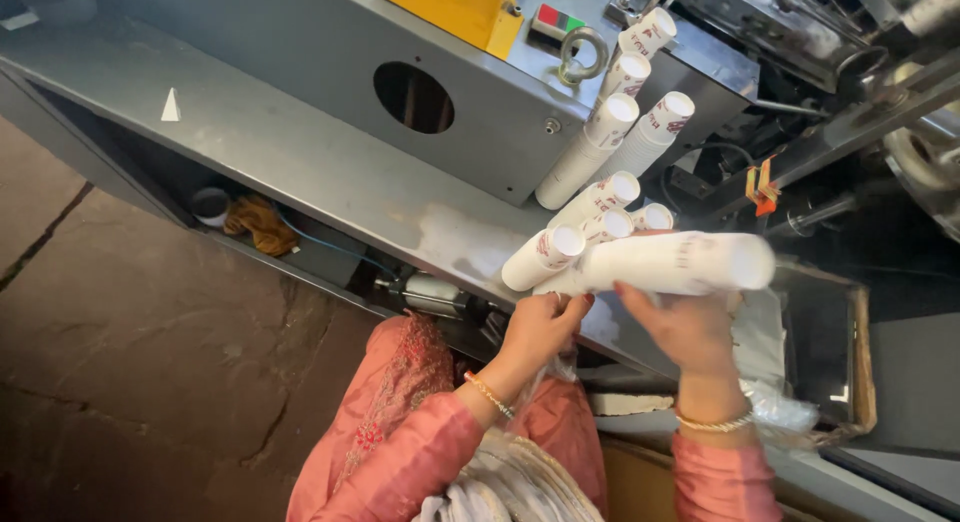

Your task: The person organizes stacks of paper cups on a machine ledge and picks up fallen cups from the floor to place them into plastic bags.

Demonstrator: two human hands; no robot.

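Stacked paper cups, a long white sleeve of them lying almost level, sit across the right hand, whose fingers curl up around the underside in a closed grip; motion blurs the stack's right end. It hangs just above the grey metal machine bed, in front of the other cup stacks. Those further stacks of white printed cups lean against the machine housing, mouths pointing up and to the right. The left hand is closed on the lower end of a shorter cup stack, fingertips pinched at its base. Gold bangles circle both wrists above pink sleeves. A steel eye ring stands on the housing.
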